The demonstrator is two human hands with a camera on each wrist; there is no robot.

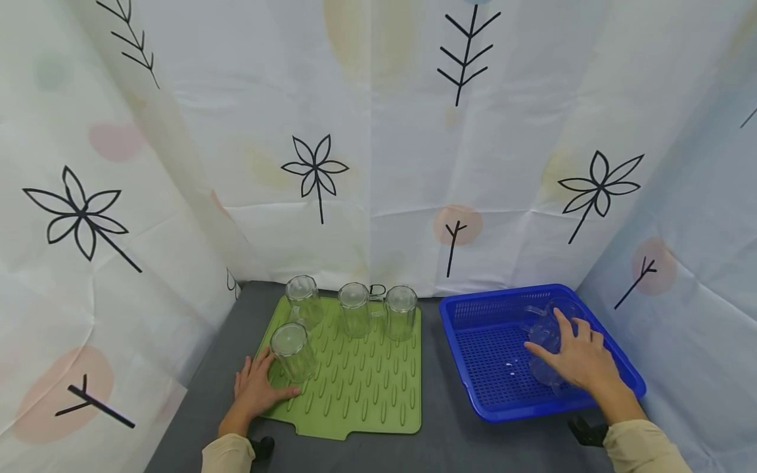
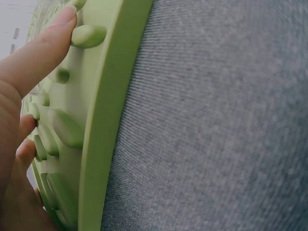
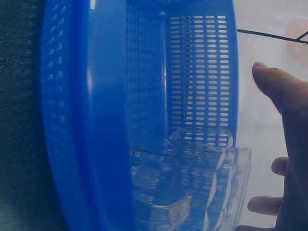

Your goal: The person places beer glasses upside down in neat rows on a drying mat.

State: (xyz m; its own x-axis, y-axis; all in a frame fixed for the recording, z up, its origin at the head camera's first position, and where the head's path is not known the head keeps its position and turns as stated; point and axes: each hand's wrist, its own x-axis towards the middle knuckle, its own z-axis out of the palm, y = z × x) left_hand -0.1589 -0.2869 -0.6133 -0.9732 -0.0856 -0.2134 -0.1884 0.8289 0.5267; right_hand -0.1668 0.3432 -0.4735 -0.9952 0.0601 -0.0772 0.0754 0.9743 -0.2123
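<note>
My left hand point(image 1: 257, 387) rests at the left edge of a green drying mat point(image 1: 378, 394), its thumb and fingers spread around the near side of a clear glass mug point(image 1: 294, 355). In the left wrist view the thumb point(image 2: 45, 55) lies over the mat's raised ridges. Above a blue plastic basket point(image 1: 481, 374), my right hand point(image 1: 582, 358) hovers with fingers apart. Under it, clear glass mugs point(image 1: 543, 338) lie in the basket's right part, partly hidden by the hand. The right wrist view shows the fingers beside a mug point(image 3: 226, 183), with a gap between.
Along the mat's back stand three more glass mugs: one at left point(image 1: 304, 305), one in the middle point(image 1: 355, 312) and one at right point(image 1: 401, 315). Grey cloth point(image 1: 437, 420) covers the table. A patterned white curtain point(image 1: 378, 164) encloses the back and sides.
</note>
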